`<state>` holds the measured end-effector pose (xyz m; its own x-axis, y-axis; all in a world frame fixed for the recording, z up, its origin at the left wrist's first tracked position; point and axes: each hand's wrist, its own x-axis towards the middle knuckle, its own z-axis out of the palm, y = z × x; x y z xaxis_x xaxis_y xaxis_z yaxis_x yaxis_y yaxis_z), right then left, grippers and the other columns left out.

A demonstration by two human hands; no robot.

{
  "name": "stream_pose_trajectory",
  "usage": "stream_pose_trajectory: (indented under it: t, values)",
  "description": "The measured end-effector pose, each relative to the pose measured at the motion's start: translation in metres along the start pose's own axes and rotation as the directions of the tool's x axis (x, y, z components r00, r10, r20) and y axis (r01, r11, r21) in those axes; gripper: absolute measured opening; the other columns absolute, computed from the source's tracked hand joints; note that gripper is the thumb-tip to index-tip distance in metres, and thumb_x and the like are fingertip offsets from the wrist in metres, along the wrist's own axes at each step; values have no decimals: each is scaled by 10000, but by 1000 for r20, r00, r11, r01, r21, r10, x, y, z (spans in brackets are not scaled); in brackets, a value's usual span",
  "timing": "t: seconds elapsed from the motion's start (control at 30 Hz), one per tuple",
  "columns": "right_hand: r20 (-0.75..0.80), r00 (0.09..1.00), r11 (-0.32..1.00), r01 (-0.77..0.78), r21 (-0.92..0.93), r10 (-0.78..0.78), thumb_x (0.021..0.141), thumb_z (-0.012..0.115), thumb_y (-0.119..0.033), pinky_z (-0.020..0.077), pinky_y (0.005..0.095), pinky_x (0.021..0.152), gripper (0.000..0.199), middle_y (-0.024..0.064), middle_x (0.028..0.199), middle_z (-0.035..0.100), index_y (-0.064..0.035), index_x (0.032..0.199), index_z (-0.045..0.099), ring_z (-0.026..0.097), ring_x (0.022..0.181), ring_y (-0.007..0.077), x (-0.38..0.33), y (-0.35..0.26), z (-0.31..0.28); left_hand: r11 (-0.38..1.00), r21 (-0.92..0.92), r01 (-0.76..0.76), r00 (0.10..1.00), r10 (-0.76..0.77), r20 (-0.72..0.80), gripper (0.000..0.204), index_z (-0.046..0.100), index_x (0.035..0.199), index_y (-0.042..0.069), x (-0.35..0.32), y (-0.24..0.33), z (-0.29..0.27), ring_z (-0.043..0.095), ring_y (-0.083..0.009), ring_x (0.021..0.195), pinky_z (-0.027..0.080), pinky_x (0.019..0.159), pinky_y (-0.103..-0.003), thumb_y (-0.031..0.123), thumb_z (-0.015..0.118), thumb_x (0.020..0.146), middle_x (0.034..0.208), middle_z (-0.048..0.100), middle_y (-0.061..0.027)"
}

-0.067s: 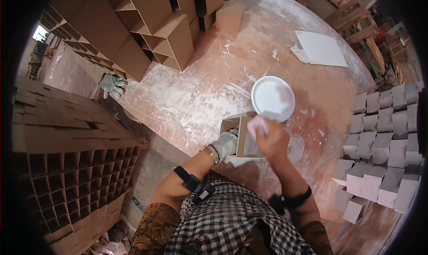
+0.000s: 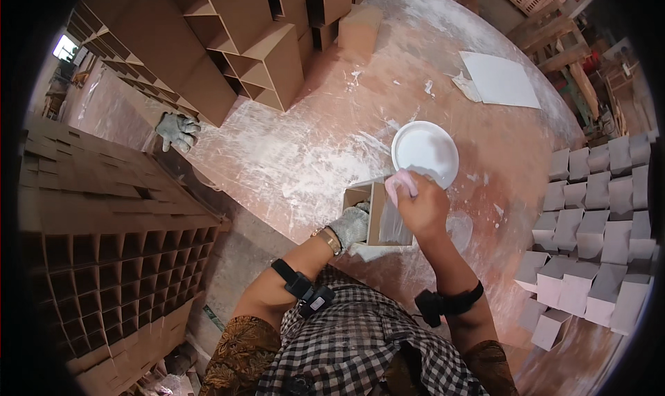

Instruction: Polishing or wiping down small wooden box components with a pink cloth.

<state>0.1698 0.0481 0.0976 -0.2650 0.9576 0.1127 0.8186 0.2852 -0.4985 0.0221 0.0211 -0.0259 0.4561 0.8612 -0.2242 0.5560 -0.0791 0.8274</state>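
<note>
My left hand, in a grey knitted glove, holds a small open cardboard box on the worktable, its fingers partly hidden in the opening. My bare right hand is closed around a pink pad, soft-looking, perhaps a sponge or folded cloth. That pad is just above the box's far right edge, beside a round white dish. Wet-looking streaks cover the box side under my right wrist. A whitish sheet or rag lies under the box's near edge.
A spare grey glove lies at the table's left edge. Brown cardboard boxes stand stacked at the far left, with gridded cardboard stacks nearer. Rows of whitish boxes fill the right. A white sheet lies at the far right.
My right hand and the pink pad have shifted slightly away from me, toward the dish. The left hand keeps its hold on the box.
</note>
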Motion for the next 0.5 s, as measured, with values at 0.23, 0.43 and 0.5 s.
stream_pose_trajectory:
  t: [0.23,0.43,0.5]
  values:
    - [179,975,982,102,159,-130,776,583,-155,509,395,601,215,148,766,636,-161,975,663,644,671,295,-40,-14,-7,993,95,69,988,-81,131,477,445,1305,47,9,-7,3,484,-277,1181,385,992,-337,229,538,874,1285,502,-151]
    - [-23,998,997,61,-38,-62,783,580,-150,500,386,614,133,134,769,633,-127,889,657,619,706,334,-8,-4,10,716,-696,50,999,-42,29,499,437,1319,60,19,-38,36,466,-235,1197,365,1011,-328,282,553,887,1333,461,-143]
    - [162,976,987,131,97,-145,783,575,-152,495,396,619,148,141,770,627,-115,901,656,613,711,348,-50,-11,-2,972,-78,-223,967,211,-140,493,441,1319,73,40,-95,79,473,-218,1189,367,1010,-325,285,552,887,1323,470,-143]
